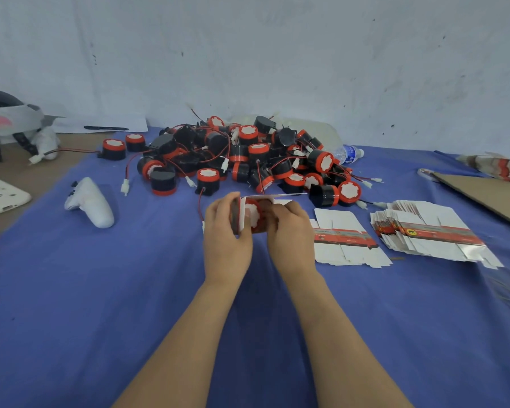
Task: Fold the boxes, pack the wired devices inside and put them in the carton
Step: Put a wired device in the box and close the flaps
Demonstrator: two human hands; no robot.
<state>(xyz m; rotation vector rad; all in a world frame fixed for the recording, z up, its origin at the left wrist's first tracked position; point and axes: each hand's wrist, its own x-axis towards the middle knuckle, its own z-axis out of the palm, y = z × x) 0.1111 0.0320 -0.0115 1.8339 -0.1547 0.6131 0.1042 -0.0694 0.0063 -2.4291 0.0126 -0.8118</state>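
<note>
Nearest the camera, two bare forearms reach up from the bottom of the frame to its centre. There the left hand point(227, 231) and right hand point(292, 231) meet around a small box point(241, 214). The left hand's fingers curl round the box's left side. The right hand grips the other side, fingers bent at the open mouth.

A wired device point(253, 215) sits in that mouth, a black drum with a red rim and a white toothed face. Its red wire point(200, 206) hangs outside, left of the left hand. The step in hand appears to be packing. The next move likely calls for tucking the wire in, then closing the raised white flap.

Above the hands, at centre frame, a pile of wired devices point(248, 157) lies tangled on the blue-covered tabletop point(130, 290). Flat box blanks point(345, 242), white with a red band, lie right of the hands, with a thicker stack point(424, 231) just beyond. A brown cardboard sheet point(483, 195) at the right edge may belong to the carton; that cannot be told.
</note>
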